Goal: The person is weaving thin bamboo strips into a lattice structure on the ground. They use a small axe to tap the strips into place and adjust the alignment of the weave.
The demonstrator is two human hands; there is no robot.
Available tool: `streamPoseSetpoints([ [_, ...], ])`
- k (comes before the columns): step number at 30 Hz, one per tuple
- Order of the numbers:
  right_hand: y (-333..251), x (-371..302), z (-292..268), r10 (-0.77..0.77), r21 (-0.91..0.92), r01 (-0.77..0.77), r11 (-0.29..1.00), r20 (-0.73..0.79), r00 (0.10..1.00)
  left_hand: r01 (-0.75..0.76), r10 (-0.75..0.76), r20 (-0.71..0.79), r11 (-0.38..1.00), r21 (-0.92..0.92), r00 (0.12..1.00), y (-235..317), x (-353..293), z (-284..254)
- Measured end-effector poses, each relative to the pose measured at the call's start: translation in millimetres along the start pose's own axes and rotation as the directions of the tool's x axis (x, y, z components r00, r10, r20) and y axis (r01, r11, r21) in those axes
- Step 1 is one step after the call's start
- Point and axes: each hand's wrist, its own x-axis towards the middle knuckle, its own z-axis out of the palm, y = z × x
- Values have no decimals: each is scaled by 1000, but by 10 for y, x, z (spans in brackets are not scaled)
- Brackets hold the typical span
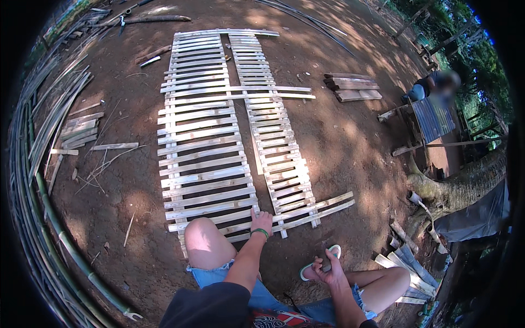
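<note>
Long frames of pale split-bamboo slats lie on the ground before me: a wider left panel [205,145] and a narrower right panel [273,136]. My left hand [262,222], a green band at its wrist, is closed on the end of a slat [235,214] at the left panel's near right corner. Two longer strips [322,209] run across the near end of both panels and stick out to the right. Beside my right foot, my right hand [329,269] is closed round a short-handled tool [326,268]; its head is too dark to make out.
Long bamboo poles [65,240] curve along the left, with loose slats [82,131] beside them. A stack of boards [353,87] lies beyond the right panel. At right are a tree trunk [459,188], a corrugated sheet [433,119], a seated person, and split pieces [410,273] by my knee.
</note>
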Motion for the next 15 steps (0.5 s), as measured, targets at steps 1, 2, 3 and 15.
streamPoseSetpoints([
  [1, 164, -205, 280, -67, 33, 67, 997, 7, 998, 10, -11, 48, 999, 30, 999, 28, -3, -60],
  [2, 318, -420, 637, -135, 61, 133, 989, 19, 991, 31, -32, 45, 999, 22, 998, 16, 12, -62],
  [3, 485, -627, 1083, -265, -77, 262, 962, -35, 964, 57, -58, 45, 998, 15, 997, -21, 36, -21],
  [15, -719, -441, 3454, -681, -155, 876, 457, 574, 456, 321, -416, -238, 879, -352, 878, 275, 235, -331],
])
